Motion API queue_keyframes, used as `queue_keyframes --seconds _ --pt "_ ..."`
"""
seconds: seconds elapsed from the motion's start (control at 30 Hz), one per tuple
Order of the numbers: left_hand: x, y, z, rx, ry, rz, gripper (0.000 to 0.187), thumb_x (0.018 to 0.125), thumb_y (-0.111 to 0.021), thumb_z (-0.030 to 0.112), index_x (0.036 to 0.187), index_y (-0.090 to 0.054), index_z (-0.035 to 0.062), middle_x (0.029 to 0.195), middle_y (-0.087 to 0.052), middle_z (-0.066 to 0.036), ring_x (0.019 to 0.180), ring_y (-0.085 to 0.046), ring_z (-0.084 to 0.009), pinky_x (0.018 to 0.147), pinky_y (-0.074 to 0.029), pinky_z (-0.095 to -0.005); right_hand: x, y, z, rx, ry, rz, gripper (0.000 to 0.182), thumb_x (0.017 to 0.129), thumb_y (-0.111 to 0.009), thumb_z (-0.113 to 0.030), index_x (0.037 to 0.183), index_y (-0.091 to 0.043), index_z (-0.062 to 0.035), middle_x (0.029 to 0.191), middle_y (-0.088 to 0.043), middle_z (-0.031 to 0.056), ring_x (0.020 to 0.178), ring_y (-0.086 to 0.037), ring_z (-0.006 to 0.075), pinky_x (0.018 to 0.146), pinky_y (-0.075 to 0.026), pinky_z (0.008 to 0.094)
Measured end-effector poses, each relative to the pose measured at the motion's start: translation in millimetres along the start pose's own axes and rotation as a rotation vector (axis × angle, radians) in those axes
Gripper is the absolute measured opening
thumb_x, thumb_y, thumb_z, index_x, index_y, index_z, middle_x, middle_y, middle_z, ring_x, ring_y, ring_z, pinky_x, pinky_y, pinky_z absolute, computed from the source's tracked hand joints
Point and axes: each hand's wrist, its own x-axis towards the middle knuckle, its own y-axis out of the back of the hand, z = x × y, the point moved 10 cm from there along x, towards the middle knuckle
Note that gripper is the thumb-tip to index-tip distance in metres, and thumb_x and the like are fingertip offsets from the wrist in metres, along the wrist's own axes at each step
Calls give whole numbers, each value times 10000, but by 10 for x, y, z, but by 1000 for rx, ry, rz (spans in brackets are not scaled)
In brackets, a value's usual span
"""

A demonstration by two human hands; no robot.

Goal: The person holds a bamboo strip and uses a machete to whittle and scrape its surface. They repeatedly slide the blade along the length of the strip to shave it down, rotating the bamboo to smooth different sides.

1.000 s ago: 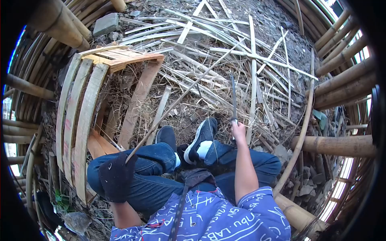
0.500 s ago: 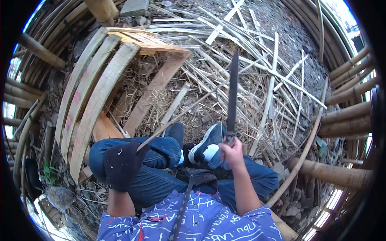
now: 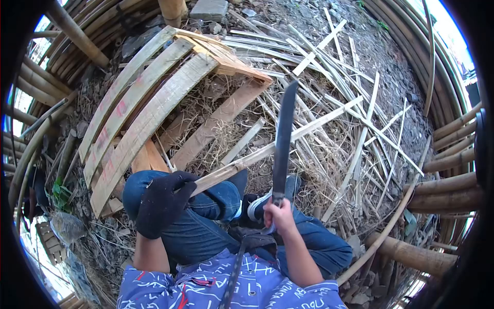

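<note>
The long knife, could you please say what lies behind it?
A pale strip, held in the gloved left hand, shows on both sides of the knife, with littered ground beyond; the stretch directly behind is covered.

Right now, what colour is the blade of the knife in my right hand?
The blade is blackish grey, best seen in the head view.

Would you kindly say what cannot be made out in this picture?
In the head view:
Bamboo strip: near end hidden by the gloved left hand.
Machete: grip end mostly covered by the right hand.
Printed shirt: cut off by the bottom edge.
Red marks on wooden slats: too blurred to read.
</note>
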Motion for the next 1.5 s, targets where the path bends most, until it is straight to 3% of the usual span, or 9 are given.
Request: queue_keyframes --seconds 0.1,0.17,0.23,0.4,0.77,0.9,1.0,1.37,1.5 --pt "-42 -66 -52 -45 52 -110 249 817 -666 132 1047 -675 38 771 -684 -155 722 -694 -254 668 -518 -346 -36 -44 159 165 -35 -125 115 763 -614 -30 755 -499 -30 549 -521 66 415 -505 145 398 -430 285" --pt "-54 -63 199 74 -297 -50 277 788 -692 125 1049 -668 36 829 -688 -171 786 -690 -290 716 -519 -365 16 142 112 72 -5 -45 121 762 -608 -20 775 -489 -35 567 -528 56 414 -499 135 388 -420 276" --pt "-60 -81 216 71 -322 -51 288 777 -699 117 1052 -666 37 853 -684 -182 813 -687 -300 727 -518 -367 -25 300 -122 -20 119 110 155 779 -615 12 879 -509 -41 584 -520 15 402 -474 89 358 -374 241" --pt "-22 -124 138 10 -197 -76 305 755 -708 94 1052 -665 33 887 -678 -192 836 -682 -316 733 -517 -368 -219 92 -338 -130 153 145 187 894 -668 -168 889 -527 -45 581 -514 -14 396 -467 71 353 -353 244" --pt "-107 -23 281 310 -427 290 96 769 -727 90 840 -681 45 756 -661 -147 675 -654 -306 613 -504 -373 -383 -113 -422 -147 36 36 311 999 -476 -348 863 -465 -69 573 -499 18 392 -466 92 348 -380 240" --pt "-95 -63 253 262 -455 289 77 775 -720 80 837 -689 46 775 -668 -150 687 -661 -310 608 -508 -373 -559 -467 -303 -208 8 -173 304 963 -555 -309 1108 -547 -42 592 -478 -23 454 -456 66 398 -371 230" --pt "-155 0 258 245 -503 324 80 762 -712 57 840 -696 52 790 -675 -155 710 -669 -311 620 -516 -378 -457 -272 -487 -253 18 -93 263 992 -494 -302 933 -501 -46 562 -502 4 400 -472 73 363 -372 220" --pt "-193 24 270 358 -508 376 185 753 -728 134 923 -693 67 809 -682 -137 726 -670 -314 649 -533 -396 -386 -149 -317 -183 63 0 334 985 -518 -347 1080 -523 -28 554 -487 0 409 -463 74 367 -366 243" --pt "-119 13 210 341 -457 331 195 764 -721 140 943 -693 66 815 -682 -147 729 -673 -316 648 -537 -396 -466 -447 -342 -165 130 -28 308 1006 -462 -343 899 -476 -55 554 -487 10 382 -447 80 351 -358 215"
